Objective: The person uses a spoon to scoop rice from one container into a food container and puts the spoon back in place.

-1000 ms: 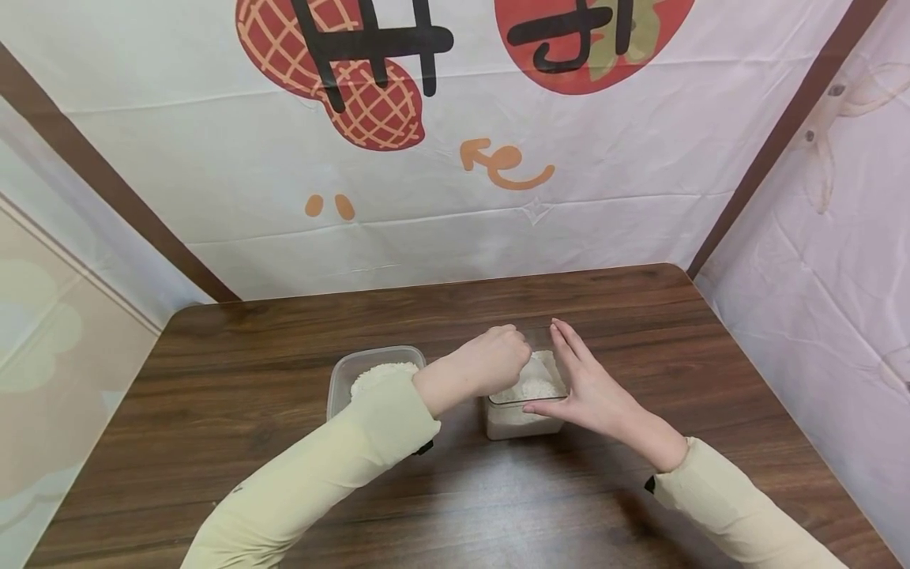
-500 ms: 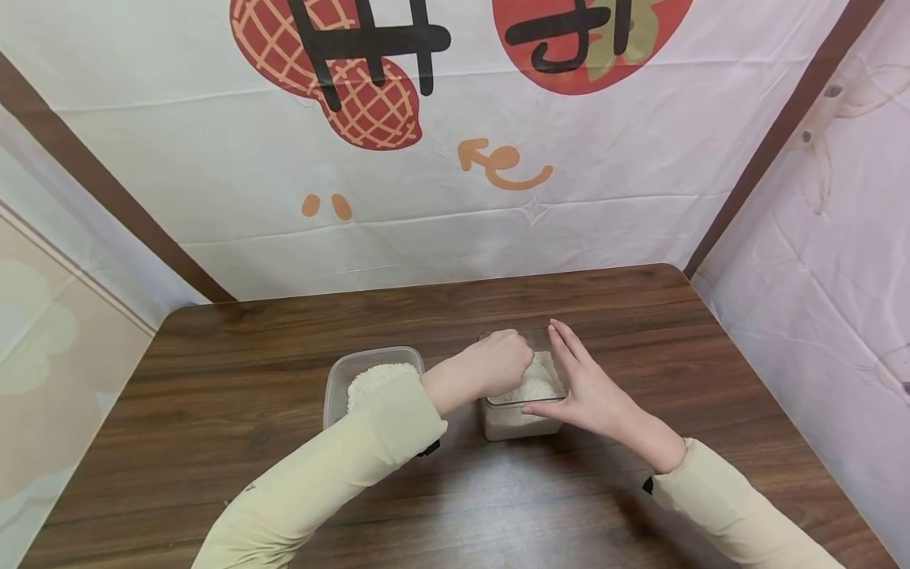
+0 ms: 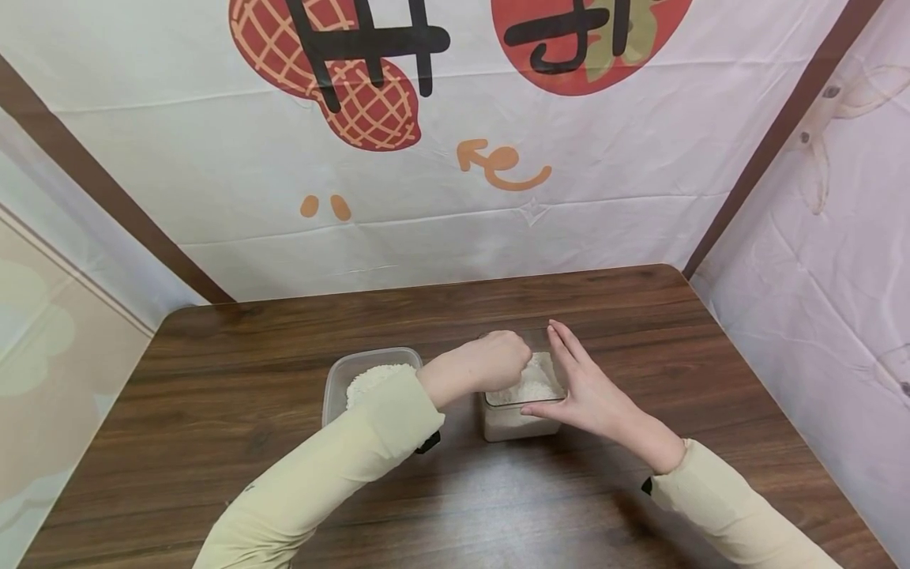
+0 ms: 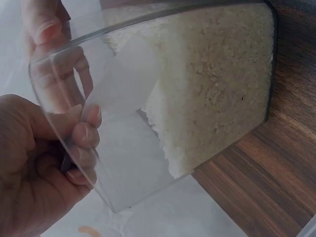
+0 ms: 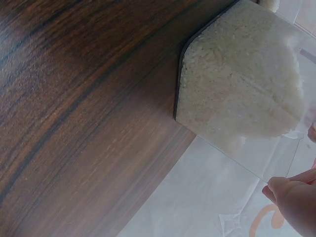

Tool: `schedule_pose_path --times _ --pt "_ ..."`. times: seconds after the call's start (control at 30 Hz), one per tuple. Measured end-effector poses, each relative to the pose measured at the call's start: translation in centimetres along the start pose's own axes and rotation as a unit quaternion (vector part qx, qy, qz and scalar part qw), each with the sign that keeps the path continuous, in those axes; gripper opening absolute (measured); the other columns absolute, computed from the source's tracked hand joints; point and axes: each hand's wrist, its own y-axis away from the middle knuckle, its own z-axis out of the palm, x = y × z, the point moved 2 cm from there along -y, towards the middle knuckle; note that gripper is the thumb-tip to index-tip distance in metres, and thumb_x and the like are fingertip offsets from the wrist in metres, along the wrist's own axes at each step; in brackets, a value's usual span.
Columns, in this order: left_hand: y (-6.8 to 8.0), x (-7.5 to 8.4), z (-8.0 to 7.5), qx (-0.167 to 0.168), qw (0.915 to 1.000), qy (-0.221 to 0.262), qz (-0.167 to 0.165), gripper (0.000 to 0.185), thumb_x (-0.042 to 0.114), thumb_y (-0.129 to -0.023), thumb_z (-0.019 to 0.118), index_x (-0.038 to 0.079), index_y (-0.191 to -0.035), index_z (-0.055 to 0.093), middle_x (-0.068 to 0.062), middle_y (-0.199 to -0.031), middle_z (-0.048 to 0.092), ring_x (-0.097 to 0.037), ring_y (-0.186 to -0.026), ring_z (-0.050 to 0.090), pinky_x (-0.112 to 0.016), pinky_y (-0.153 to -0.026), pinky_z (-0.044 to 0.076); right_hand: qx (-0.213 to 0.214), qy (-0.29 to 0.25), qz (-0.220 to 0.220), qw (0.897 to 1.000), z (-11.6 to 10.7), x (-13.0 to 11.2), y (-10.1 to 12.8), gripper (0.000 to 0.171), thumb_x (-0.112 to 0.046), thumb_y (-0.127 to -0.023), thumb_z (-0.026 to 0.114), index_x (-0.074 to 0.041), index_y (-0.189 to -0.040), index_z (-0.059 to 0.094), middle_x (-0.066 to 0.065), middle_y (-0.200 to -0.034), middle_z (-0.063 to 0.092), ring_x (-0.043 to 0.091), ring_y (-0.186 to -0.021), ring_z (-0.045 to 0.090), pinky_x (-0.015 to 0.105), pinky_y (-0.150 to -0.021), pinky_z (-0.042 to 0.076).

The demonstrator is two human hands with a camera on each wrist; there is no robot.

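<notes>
In the head view a clear square-sided container [image 3: 522,425] stands on the table, filled partway with rice [image 4: 217,69]. My left hand [image 3: 498,361] is bent over its open top, fingers curled round the handle of a translucent white scoop [image 4: 126,74]. The left wrist view shows the scoop's pale blade against the rice, inside the clear wall. My right hand [image 3: 593,391] holds the container by its right side, thumb on the near rim and fingers toward the far corner. The scoop is mostly hidden by my left hand in the head view.
A second, translucent plastic tub [image 3: 334,387] with rice [image 3: 377,379] in it stands to the left, partly covered by my left sleeve [image 3: 355,442]. The brown wooden table [image 3: 498,506] meets a printed white cloth wall [image 3: 441,237] at the back.
My left hand has shifted slightly over the container, with the scoop less visible in the rice now. My right hand keeps its hold, and both containers stay put.
</notes>
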Motion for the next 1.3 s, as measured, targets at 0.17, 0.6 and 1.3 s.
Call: schedule_pose_path --times 0.17,0.6,1.3 --pt "0.2 -0.4 -0.3 -0.011 0.9980 0.060 -0.016 0.018 0.007 -0.090 0.048 0.007 -0.089 0.065 0.000 -0.078 0.060 -0.013 -0.074 0.056 -0.027 -0.070 0.046 0.006 0.003 -0.006 1.000 0.0 0.0 0.0 0.112 -0.051 -0.066 0.075 0.001 -0.143 0.013 0.012 -0.150 0.011 0.032 -0.132 0.025 0.045 -0.101 0.030" --pt "0.8 -1.5 -0.5 -0.006 0.9865 0.153 -0.059 0.021 0.010 -0.091 0.045 0.006 -0.093 0.066 -0.004 -0.090 0.063 -0.015 -0.082 0.057 -0.028 -0.076 0.044 0.006 0.008 -0.009 1.000 0.0 0.0 0.0 0.113 -0.054 -0.066 0.073 0.001 -0.143 0.013 0.011 -0.150 0.010 0.031 -0.132 0.024 0.045 -0.101 0.030" --pt "1.3 -1.9 -0.7 0.011 0.9543 0.258 -0.151 0.018 0.010 -0.084 0.052 0.007 -0.072 0.065 -0.001 -0.076 0.061 -0.012 -0.071 0.049 -0.022 -0.066 0.041 0.012 0.020 -0.019 1.000 0.1 0.0 -0.1 0.112 -0.052 -0.065 0.075 0.005 -0.142 0.016 0.014 -0.149 0.012 0.031 -0.131 0.027 0.044 -0.101 0.031"
